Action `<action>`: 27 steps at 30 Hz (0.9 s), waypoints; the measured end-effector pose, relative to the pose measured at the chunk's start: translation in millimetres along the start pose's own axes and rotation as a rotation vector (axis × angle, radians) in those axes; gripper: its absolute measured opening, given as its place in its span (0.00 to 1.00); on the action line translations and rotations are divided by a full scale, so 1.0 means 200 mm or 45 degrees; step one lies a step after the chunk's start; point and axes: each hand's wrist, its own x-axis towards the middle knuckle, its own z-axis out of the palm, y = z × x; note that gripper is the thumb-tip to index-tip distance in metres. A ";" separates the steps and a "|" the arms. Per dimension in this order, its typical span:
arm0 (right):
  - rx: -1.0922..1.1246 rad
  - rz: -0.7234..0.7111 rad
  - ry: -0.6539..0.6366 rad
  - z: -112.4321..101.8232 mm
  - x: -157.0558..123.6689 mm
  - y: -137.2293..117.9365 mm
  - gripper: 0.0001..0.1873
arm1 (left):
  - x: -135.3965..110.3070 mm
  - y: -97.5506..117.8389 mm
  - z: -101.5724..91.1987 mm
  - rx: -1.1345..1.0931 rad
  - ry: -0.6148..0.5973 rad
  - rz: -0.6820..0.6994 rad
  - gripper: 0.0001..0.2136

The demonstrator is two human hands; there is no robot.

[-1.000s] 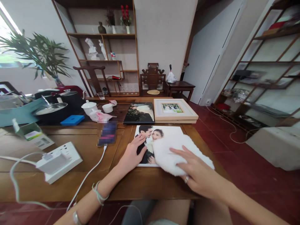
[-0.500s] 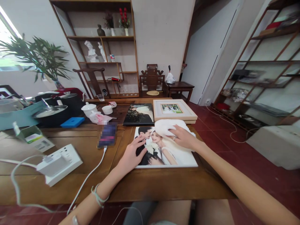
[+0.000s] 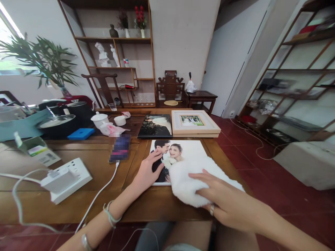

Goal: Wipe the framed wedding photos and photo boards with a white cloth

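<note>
A frameless wedding photo print (image 3: 180,153) lies flat on the wooden table (image 3: 146,205) in front of me. My left hand (image 3: 148,170) rests on its left edge, fingers spread flat, holding it down. My right hand (image 3: 217,198) presses a fluffy white cloth (image 3: 188,181) onto the near right part of the print, fingers stretched over the cloth. The cloth hides the print's lower right corner.
A dark photo print (image 3: 156,126) and a stack of wooden frames (image 3: 195,123) lie behind. A phone (image 3: 119,148) with a white cable, a power strip (image 3: 66,179), a box (image 3: 36,150), pots (image 3: 56,122) and teaware (image 3: 101,120) fill the left. Shelves stand right.
My right hand has drawn the white cloth from the far top of the print back down to its near right corner. The left hand has stayed put.
</note>
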 end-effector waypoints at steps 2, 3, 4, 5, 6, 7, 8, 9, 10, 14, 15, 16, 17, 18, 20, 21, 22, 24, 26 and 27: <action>0.022 0.000 -0.026 -0.01 0.00 -0.01 0.17 | 0.00 0.00 0.00 0.005 -0.003 0.008 0.16; 0.017 0.018 -0.011 -0.02 0.01 0.01 0.16 | 0.00 0.00 0.00 0.008 -0.005 0.014 0.16; 0.005 0.038 0.017 -0.02 0.03 0.04 0.16 | 0.00 0.00 0.00 0.009 -0.006 0.021 0.16; -0.013 0.056 0.050 -0.02 0.06 0.09 0.16 | 0.00 -0.01 0.00 0.010 -0.005 0.027 0.16; -0.039 0.071 0.088 -0.02 0.10 0.15 0.17 | 0.00 -0.01 0.00 0.011 -0.006 0.031 0.16; -0.071 0.082 0.130 -0.02 0.14 0.21 0.18 | -0.01 -0.01 0.00 0.011 -0.005 0.034 0.16; -0.107 0.086 0.175 -0.02 0.18 0.27 0.19 | -0.01 -0.01 0.00 0.010 -0.002 0.037 0.16; -0.151 0.095 0.227 -0.02 0.23 0.34 0.19 | -0.01 -0.01 0.00 0.007 0.001 0.041 0.16; -0.190 0.096 0.274 -0.02 0.27 0.39 0.19 | 0.00 -0.01 0.00 0.004 0.005 0.046 0.16; -0.263 0.066 0.362 -0.01 0.40 0.51 0.18 | 0.00 -0.01 0.00 0.009 0.013 0.059 0.15; -0.267 0.056 0.363 0.00 0.41 0.50 0.19 | 0.00 -0.01 0.00 0.016 0.012 0.057 0.15; -0.270 0.044 0.355 0.00 0.40 0.47 0.19 | 0.00 -0.01 0.00 0.023 0.010 0.053 0.16; -0.267 0.028 0.334 0.01 0.39 0.44 0.19 | 0.00 -0.01 0.00 0.028 0.007 0.049 0.17; -0.256 0.010 0.303 0.01 0.36 0.39 0.19 | 0.00 -0.01 0.00 0.033 0.003 0.046 0.17; -0.205 -0.029 0.210 0.02 0.27 0.26 0.18 | 0.00 -0.01 0.00 0.038 -0.005 0.050 0.17; -0.170 -0.038 0.170 0.02 0.22 0.19 0.17 | 0.00 -0.01 0.00 0.039 -0.010 0.058 0.17; -0.131 -0.056 0.120 0.03 0.18 0.12 0.17 | 0.00 -0.01 0.00 0.038 -0.016 0.067 0.17; -0.066 -0.088 0.038 0.02 0.10 0.02 0.17 | 0.00 -0.01 0.00 0.035 -0.029 0.085 0.17; -0.037 -0.086 -0.005 0.01 0.07 -0.02 0.17 | 0.01 -0.01 0.00 0.032 -0.042 0.095 0.17; -0.039 -0.068 -0.007 0.01 0.07 -0.01 0.16 | 0.01 -0.01 0.00 0.032 -0.046 0.096 0.17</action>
